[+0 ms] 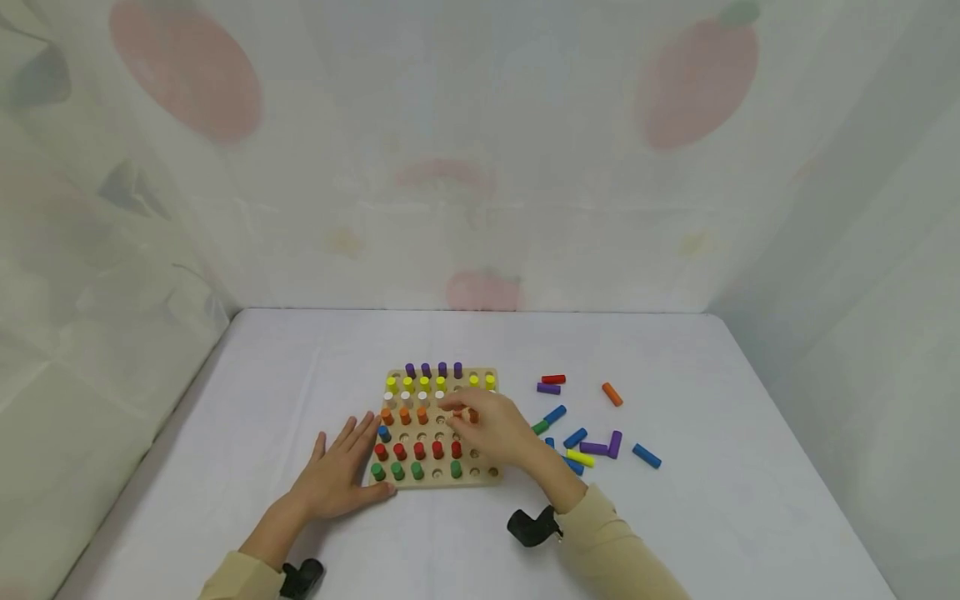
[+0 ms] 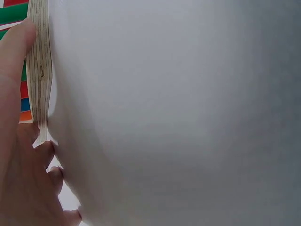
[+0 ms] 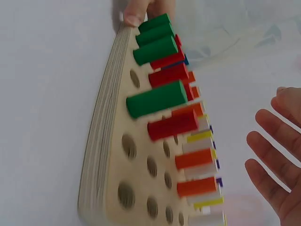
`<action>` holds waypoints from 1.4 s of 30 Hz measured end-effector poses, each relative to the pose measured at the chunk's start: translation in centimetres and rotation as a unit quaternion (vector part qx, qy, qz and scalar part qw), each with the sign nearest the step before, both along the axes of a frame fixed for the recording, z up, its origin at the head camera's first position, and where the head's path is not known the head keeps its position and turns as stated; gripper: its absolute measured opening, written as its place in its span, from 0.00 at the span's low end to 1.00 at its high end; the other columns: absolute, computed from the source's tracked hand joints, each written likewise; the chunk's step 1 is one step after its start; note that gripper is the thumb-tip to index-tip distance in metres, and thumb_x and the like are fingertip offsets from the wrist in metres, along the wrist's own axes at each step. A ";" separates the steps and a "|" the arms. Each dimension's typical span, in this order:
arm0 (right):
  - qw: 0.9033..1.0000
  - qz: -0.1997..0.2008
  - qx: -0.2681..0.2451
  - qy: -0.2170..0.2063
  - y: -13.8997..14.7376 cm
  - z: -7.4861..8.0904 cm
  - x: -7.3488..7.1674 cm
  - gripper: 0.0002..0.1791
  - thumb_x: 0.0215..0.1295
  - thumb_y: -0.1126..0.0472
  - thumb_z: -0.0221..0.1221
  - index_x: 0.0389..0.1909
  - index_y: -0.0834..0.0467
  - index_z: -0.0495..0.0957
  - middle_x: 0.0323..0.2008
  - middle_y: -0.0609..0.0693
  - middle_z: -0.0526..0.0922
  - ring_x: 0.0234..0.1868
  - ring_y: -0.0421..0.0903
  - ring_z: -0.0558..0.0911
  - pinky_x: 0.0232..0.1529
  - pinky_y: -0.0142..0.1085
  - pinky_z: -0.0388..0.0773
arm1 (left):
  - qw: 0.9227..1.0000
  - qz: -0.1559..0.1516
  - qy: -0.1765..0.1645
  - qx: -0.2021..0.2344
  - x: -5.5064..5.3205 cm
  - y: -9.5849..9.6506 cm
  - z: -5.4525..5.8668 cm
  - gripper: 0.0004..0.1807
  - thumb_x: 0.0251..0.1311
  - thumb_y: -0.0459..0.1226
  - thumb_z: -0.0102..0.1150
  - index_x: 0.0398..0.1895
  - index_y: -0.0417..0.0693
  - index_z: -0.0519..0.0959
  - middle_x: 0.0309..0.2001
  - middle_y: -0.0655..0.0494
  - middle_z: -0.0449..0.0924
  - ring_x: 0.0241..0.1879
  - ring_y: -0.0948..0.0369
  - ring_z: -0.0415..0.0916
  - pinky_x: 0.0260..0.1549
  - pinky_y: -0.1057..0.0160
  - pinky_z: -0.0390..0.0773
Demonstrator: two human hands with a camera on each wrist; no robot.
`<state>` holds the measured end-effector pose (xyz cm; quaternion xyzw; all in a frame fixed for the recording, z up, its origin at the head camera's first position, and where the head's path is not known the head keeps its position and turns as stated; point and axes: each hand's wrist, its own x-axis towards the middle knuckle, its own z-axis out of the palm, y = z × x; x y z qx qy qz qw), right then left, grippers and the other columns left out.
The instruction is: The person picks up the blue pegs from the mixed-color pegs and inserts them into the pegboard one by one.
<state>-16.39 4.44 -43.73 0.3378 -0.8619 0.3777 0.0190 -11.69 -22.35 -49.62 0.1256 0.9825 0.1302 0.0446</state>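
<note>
A light wooden pegboard lies on the table with rows of coloured pegs: purple at the back, then yellow, white, orange, blue, red, and green at the front. My left hand lies flat against its left side, the thumb touching the front-left corner; in the left wrist view the thumb rests against the layered edge. Over the board's middle is my right hand, thumb and index finger apart near a white peg. In the right wrist view its fingers are spread; no peg shows in them.
Loose pegs lie right of the board: several blue ones, such as a blue peg, purple ones including an upper purple peg, a red peg, an orange peg, a yellow peg and a green peg.
</note>
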 end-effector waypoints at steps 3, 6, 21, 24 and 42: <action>1.000 -0.010 0.008 0.007 1.4 -0.4 0.0 0.16 0.57 0.56 0.56 0.48 0.46 0.73 0.43 0.38 0.77 0.43 0.35 0.75 0.41 0.31 0.75 | 1.000 0.000 0.002 0.004 0.0 0.0 0.0 0.57 0.33 0.73 0.46 0.67 0.56 0.46 0.67 0.55 0.46 0.66 0.49 0.42 0.55 0.34 0.39; 1.000 -0.006 0.012 0.015 2.8 -0.7 0.0 0.17 0.57 0.56 0.56 0.48 0.48 0.73 0.43 0.40 0.77 0.47 0.36 0.74 0.46 0.33 0.73 | 1.000 -0.001 0.005 0.006 0.0 -0.1 0.0 0.57 0.33 0.73 0.47 0.67 0.56 0.47 0.67 0.55 0.46 0.65 0.49 0.42 0.55 0.34 0.39; 0.998 -0.001 0.067 0.007 8.9 -2.0 0.7 0.19 0.55 0.53 0.58 0.49 0.50 0.72 0.46 0.36 0.74 0.48 0.38 0.73 0.47 0.33 0.73 | 1.000 -0.002 0.005 0.015 0.1 0.0 0.0 0.57 0.33 0.72 0.48 0.67 0.55 0.48 0.67 0.55 0.46 0.65 0.49 0.42 0.55 0.34 0.39; 0.996 -0.006 0.091 0.005 9.8 -2.4 0.9 0.20 0.54 0.52 0.58 0.49 0.49 0.72 0.47 0.37 0.74 0.48 0.37 0.72 0.47 0.33 0.72 | 1.000 -0.001 0.004 0.011 0.1 0.1 -0.1 0.57 0.33 0.73 0.46 0.67 0.55 0.48 0.67 0.55 0.45 0.66 0.49 0.42 0.55 0.35 0.38; 0.983 -0.028 0.171 0.056 12.6 -4.4 1.8 0.22 0.48 0.46 0.61 0.45 0.48 0.75 0.42 0.40 0.76 0.40 0.36 0.71 0.40 0.33 0.73 | 1.000 0.001 0.009 0.013 0.0 0.0 -0.3 0.57 0.32 0.73 0.47 0.67 0.56 0.48 0.67 0.55 0.46 0.66 0.49 0.42 0.55 0.35 0.38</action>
